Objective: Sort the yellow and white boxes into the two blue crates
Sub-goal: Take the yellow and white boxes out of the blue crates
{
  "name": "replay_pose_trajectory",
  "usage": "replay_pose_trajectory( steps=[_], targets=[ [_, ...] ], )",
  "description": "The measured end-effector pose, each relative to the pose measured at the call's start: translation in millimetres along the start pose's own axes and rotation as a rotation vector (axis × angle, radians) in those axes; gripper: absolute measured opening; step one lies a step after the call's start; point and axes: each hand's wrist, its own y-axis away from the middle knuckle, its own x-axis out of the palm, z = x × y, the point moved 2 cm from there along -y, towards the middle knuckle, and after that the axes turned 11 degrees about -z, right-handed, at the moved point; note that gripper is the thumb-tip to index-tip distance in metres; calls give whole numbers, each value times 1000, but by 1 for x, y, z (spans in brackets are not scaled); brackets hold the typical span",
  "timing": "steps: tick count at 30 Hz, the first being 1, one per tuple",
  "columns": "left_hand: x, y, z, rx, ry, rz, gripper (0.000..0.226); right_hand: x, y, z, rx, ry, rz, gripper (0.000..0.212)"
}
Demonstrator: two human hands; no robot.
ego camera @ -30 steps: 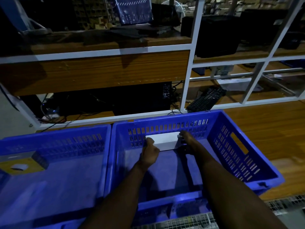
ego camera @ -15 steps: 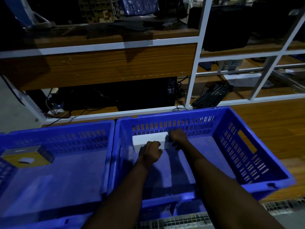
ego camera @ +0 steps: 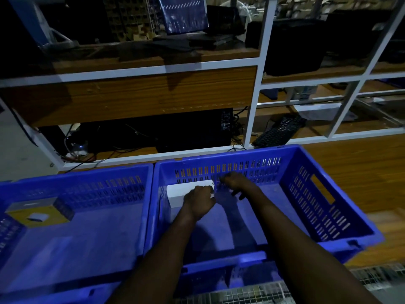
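Two blue crates stand side by side. In the right crate [ego camera: 341, 218] a white box [ego camera: 178, 191] lies flat in the far left corner. My left hand [ego camera: 200, 201] is closed over the box's right end. My right hand [ego camera: 237, 184] hovers just to the right of the box, off it, with its fingers spread and nothing in them. A yellow box [ego camera: 41, 213] with a small white picture on top lies at the far left of the left crate [ego camera: 87, 173].
Behind the crates rises a white-framed shelf unit [ego camera: 255, 106] with wooden boards, cables and a black keyboard [ego camera: 278, 131]. A wooden tabletop [ego camera: 361, 167] shows to the right of the crates. Wire mesh [ego camera: 241, 292] runs along the near edge.
The white box has moved left into the far left corner of the right crate. My right hand has let go of it and opened; my left hand stays on it.
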Motion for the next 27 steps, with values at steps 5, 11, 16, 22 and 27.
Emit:
replay_pose_trajectory(
  steps=[5, 11, 16, 22, 27],
  targets=[
    [-36, 25, -34, 25, 15, -50, 42, -32, 35, -7, -158, 156, -136, 38],
    [-37, 70, -68, 281, 112, -121, 63, -39, 119, -41, -365, 258, -485, 50],
    [-31, 98, -106, 585, 109, -140, 68, -38, 190, -76, -271, 267, -731, 61],
    [-18, 164, -148, 860, 232, -30, 76, -27, 292, -123, -2, 284, -943, 57],
    [14, 237, -160, 1004, 277, 164, 66, 12, 390, -165, 269, 342, -1011, 51]
  ],
)
